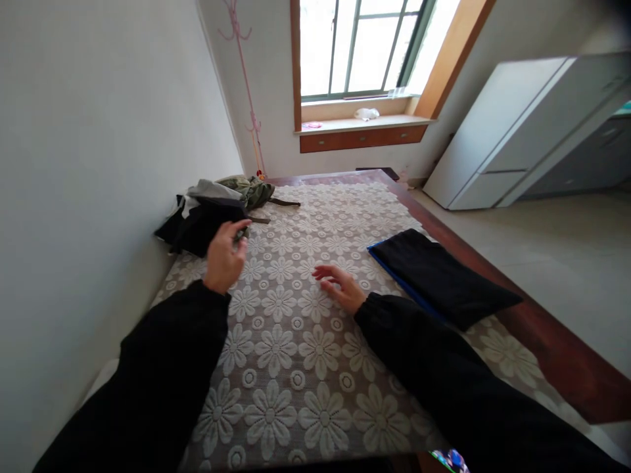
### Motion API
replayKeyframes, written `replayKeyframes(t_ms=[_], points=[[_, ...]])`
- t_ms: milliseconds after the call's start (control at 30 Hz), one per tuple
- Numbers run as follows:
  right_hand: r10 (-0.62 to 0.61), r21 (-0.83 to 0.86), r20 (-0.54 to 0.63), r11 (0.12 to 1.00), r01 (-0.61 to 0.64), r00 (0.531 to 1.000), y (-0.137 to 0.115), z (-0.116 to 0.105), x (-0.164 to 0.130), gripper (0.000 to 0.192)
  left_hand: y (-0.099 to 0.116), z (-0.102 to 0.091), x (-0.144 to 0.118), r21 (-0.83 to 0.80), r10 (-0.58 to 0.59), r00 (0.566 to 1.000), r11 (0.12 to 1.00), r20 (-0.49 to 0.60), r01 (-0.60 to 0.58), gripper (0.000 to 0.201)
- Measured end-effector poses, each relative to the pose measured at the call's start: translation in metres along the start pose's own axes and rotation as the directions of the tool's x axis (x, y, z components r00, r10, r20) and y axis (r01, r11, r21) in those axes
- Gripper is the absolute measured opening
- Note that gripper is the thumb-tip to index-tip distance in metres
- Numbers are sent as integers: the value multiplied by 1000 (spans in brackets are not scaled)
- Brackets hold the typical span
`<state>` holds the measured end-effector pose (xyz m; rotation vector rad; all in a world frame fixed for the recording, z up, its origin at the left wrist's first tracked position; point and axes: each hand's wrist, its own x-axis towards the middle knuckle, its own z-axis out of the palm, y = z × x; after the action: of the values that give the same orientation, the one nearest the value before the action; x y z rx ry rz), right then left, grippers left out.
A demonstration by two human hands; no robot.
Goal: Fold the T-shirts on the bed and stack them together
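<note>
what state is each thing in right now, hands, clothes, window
left hand: raised, fingers curled, at the edge of the clothes pile, empty
right hand: open, palm down on the floral cover
clothes pile: crumpled, unfolded, against the wall
black garment: folded flat, lying on a blue board
floral cover: spread flat
window: cannot tell if open or shut

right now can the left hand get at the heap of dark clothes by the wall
Probably yes. The left hand is raised with its fingertips right at the edge of the heap of dark clothes, and nothing lies between them on the flowered bedcover. The right hand rests apart, palm down.
</note>
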<state>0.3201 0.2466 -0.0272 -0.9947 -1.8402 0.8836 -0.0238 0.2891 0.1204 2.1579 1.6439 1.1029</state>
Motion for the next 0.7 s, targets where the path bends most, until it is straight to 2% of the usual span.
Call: replayKeyframes(t_ms=[33, 67, 100, 133, 167, 200, 233, 267, 300, 333, 367, 433, 500, 533, 600, 633, 700], points=[[49, 157, 18, 986, -51, 999, -1, 1, -1, 51, 23, 9, -18, 10, 24, 999, 1000, -26, -24, 56], [93, 319, 57, 942, -106, 994, -2, 2, -2, 62, 47, 19, -39, 10, 67, 998, 998, -2, -67, 51], [126, 459, 102, 874, -160, 987, -3, 2, -3, 72, 69, 27, -61, -19, 135, 986, 991, 97, -134, 50], [150, 563, 145, 800, -206, 978, -4, 2, -3, 79, 90, 34, -83, -64, 207, 951, 978, 230, -197, 49], [168, 628, 174, 740, -241, 970, -5, 1, -3, 85, 107, 37, -102, -111, 260, 896, 966, 360, -235, 47], [182, 659, 195, 703, -266, 964, -5, 1, -3, 88, 121, 38, -119, -152, 297, 819, 955, 491, -255, 45], [186, 658, 213, 699, -281, 959, -6, 0, -2, 90, 129, 36, -133, -191, 323, 724, 946, 609, -262, 43], [182, 632, 233, 718, -291, 955, -6, -1, -2, 91, 133, 32, -142, -221, 329, 653, 944, 682, -244, 41], [175, 594, 254, 748, -296, 951, -8, -2, -1, 90, 132, 26, -149, -237, 319, 608, 948, 727, -214, 39], [165, 551, 276, 780, -297, 947, -10, -3, 0, 88, 126, 19, -152, -238, 296, 597, 955, 745, -176, 37], [156, 509, 296, 809, -294, 942, -13, -4, 0, 84, 116, 11, -154, -227, 263, 621, 964, 738, -138, 36], [147, 442, 327, 850, -288, 933, -23, -6, -1, 72, 89, -3, -154, -174, 184, 703, 981, 687, -87, 37], [76, 332, 369, 920, -208, 926, -40, -9, -5, 60, 56, -16, -154, -98, 129, 780, 991, 612, -87, 43], [7, 246, 406, 962, -117, 914, -50, -9, -8, 57, 39, -22, -155, -59, 112, 788, 994, 605, -96, 48], [-122, 71, 501, 992, 100, 857, -68, -6, -15, 55, 9, -32, -161, 7, 72, 801, 996, 595, -94, 57], [-159, -11, 555, 980, 198, 817, -76, -3, -19, 56, -3, -37, -165, 38, 56, 798, 995, 600, -98, 59], [-152, -154, 639, 935, 319, 754, -85, 4, -27, 56, -23, -44, -175, 86, 40, 799, 990, 600, -114, 57]])
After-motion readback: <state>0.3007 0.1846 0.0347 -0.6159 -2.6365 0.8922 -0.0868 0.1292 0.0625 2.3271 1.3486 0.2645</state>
